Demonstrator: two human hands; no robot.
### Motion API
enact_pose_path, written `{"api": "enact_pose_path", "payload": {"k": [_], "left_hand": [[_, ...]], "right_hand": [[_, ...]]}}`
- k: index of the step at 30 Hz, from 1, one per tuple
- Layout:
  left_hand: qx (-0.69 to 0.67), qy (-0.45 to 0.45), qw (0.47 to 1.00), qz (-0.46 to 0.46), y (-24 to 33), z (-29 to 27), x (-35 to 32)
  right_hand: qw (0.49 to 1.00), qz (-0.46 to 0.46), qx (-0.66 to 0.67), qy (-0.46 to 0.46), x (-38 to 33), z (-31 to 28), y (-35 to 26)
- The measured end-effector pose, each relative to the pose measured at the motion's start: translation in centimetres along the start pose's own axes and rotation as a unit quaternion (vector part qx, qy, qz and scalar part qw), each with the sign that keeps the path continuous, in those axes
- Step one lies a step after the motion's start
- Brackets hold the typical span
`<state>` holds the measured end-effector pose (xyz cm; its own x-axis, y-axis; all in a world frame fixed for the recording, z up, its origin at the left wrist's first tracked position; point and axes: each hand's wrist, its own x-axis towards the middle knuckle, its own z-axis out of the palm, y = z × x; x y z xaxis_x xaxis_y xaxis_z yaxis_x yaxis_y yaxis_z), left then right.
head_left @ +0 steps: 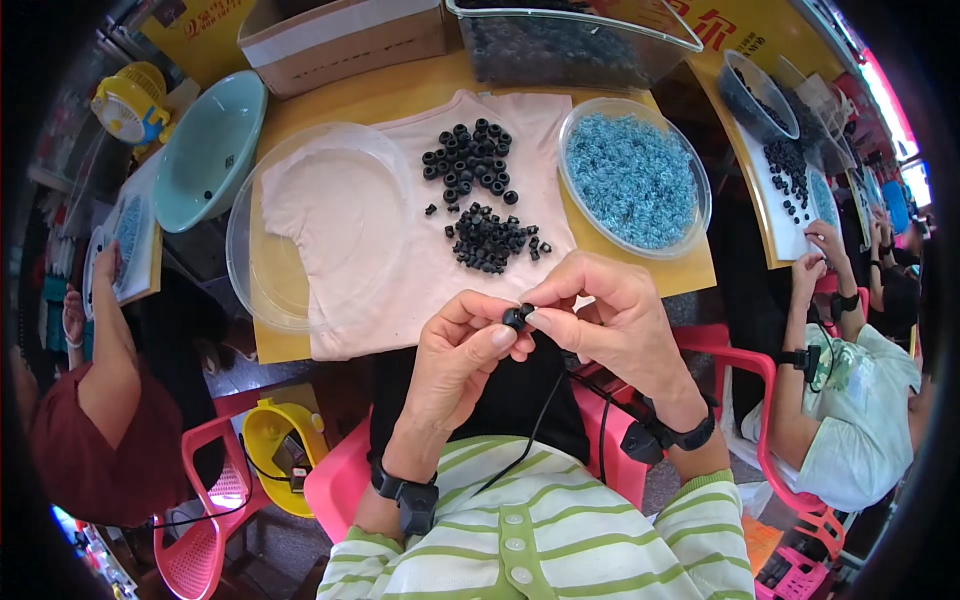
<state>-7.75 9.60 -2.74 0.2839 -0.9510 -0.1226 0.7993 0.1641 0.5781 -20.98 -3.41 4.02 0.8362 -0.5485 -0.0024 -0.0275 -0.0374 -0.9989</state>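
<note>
A small black ring-shaped part (517, 317) is held up off the near edge of the tabletop (400, 95), over the person's lap, where free space is found between the tabletop edge and the striped shirt. The part is pinched from the left by the thumb and forefinger of the left hand (455, 360) and from the right by the fingertips of the right hand (610, 320); the fingers of both hands are pressed together around it, the remaining fingers being curled loosely. The part is seen as dark, matte and rounded, mostly hidden by the fingertips, so its finer shape cannot be told.

On the tabletop a pale pink cloth (400, 230) is spread, its near edge hanging just over the tabletop rim. Two loose heaps of black parts (480, 195) are laid on the cloth, far of the hands and well apart from them. To the left a clear empty bowl (245, 250) is set partly on the cloth, its rim reaching past the left tabletop edge. To the right a clear bowl of blue pieces (635, 180) is placed close to the right edge. At the far edge a cardboard box (340, 35) and a clear bin (570, 45) are crowded together. Other seated persons are placed at neighbouring tables on both sides.
</note>
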Motion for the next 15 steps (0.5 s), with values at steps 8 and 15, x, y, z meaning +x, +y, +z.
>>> {"api": "enact_pose_path", "payload": {"k": [8, 15], "left_hand": [[-0.089, 0.005, 0.994, -0.064, -0.5, 0.3, -0.1], [-0.146, 0.015, 0.982, -0.118, -0.4, 1.0, 0.1]], "right_hand": [[0.935, -0.219, -0.273, 0.051, -0.6, 0.5, 0.4], [0.886, -0.297, -0.347, 0.085, -0.6, 0.8, 1.3]]}}
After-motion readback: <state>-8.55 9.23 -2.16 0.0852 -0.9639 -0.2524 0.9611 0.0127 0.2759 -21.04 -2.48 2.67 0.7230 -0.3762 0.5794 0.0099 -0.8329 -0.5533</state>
